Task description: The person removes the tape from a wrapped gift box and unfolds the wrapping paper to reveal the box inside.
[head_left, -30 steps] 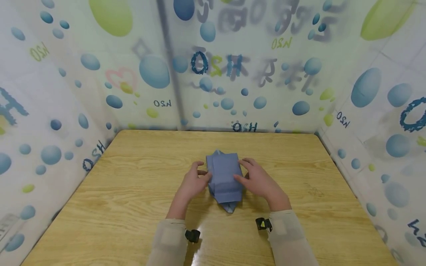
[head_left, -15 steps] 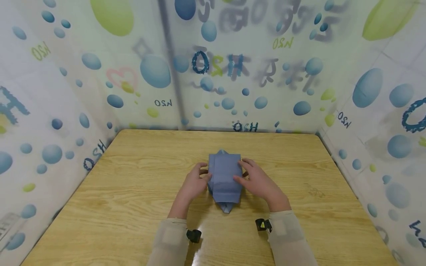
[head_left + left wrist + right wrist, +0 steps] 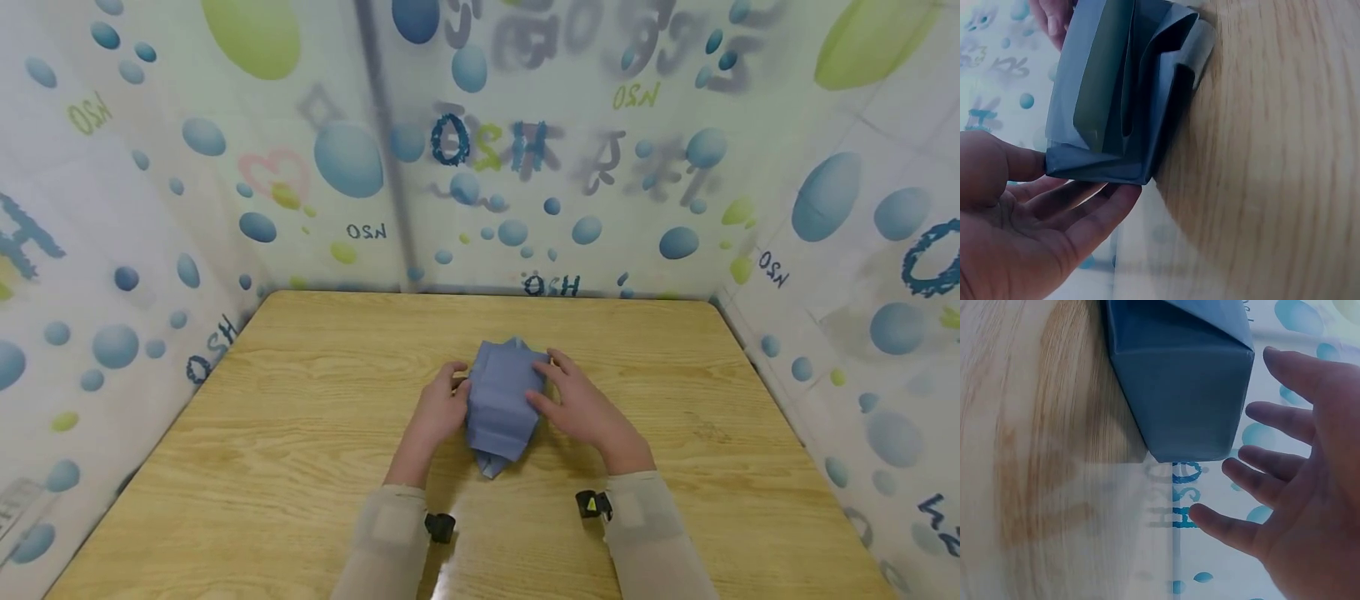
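Note:
A box wrapped in blue paper (image 3: pixel 504 392) lies on the wooden table (image 3: pixel 315 400), its pointed folded end towards me. At its left side, my left hand (image 3: pixel 437 406) holds it. In the left wrist view, thumb and fingers span one side, touching its top and bottom edges. Loose paper flaps (image 3: pixel 1163 44) stand away from the near end there. My right hand (image 3: pixel 581 404) is by the right side, fingers spread. The right wrist view shows a gap between that hand (image 3: pixel 1291 487) and the smooth side of the box (image 3: pixel 1179 403).
White printed wall sheets with blue and green drops (image 3: pixel 512 232) enclose the table at the back and both sides. A small black device (image 3: pixel 439 527) is strapped at the left sleeve, another black device (image 3: pixel 594 505) at the right.
The box has turned clockwise: its near pointed end has swung left and its far end right. Both hands stay at its sides, the left shifting slightly along with it.

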Demonstrator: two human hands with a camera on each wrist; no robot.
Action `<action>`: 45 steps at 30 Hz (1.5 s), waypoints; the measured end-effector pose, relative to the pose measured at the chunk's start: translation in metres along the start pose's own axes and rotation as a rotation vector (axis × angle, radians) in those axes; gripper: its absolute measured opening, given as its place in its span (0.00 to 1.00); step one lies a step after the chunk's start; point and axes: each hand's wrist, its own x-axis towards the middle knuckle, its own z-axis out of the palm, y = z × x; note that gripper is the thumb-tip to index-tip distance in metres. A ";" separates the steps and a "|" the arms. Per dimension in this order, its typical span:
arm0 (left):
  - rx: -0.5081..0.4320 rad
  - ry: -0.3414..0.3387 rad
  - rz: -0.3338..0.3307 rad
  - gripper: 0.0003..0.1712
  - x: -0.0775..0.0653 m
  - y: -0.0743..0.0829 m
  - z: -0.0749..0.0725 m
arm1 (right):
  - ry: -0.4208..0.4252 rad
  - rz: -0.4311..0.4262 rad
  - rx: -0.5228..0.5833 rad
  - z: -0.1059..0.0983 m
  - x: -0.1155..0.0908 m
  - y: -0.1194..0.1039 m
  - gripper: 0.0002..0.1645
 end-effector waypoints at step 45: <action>0.259 -0.023 -0.076 0.25 -0.009 0.010 -0.017 | -0.048 0.008 -0.061 -0.001 0.001 -0.003 0.37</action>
